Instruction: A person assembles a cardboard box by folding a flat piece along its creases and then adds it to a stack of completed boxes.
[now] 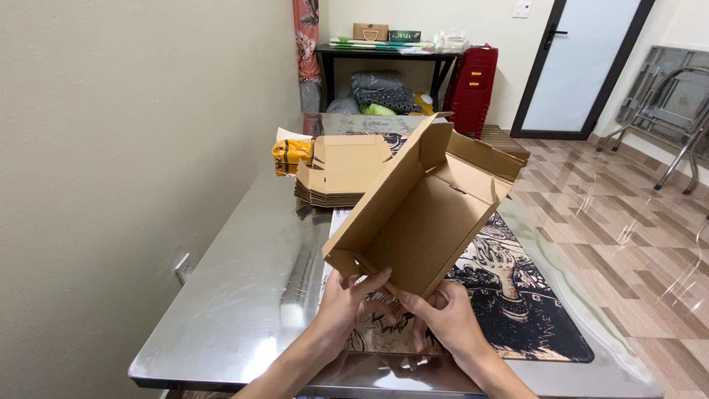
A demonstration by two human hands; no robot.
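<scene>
A steel tabletop (244,295) beside a cream wall, where two bare hands hold a half-folded cardboard box (421,210) above the near edge.

The left hand (347,299) and right hand (443,318) both grip the box's lower end, fingers closed on its flaps; the box tilts up and away, open side facing the camera. Under it lies a dark illustrated mat (517,310). Toward the far edge sits a stack of flat box blanks (340,174), with what may be a yellow packet (290,155) just beside it.

Two bare hands, left hand (347,303) and right hand (447,319), forearms bare too. No sleeves, gloves, rings or watch in view. Slim fingers, short nails.
</scene>
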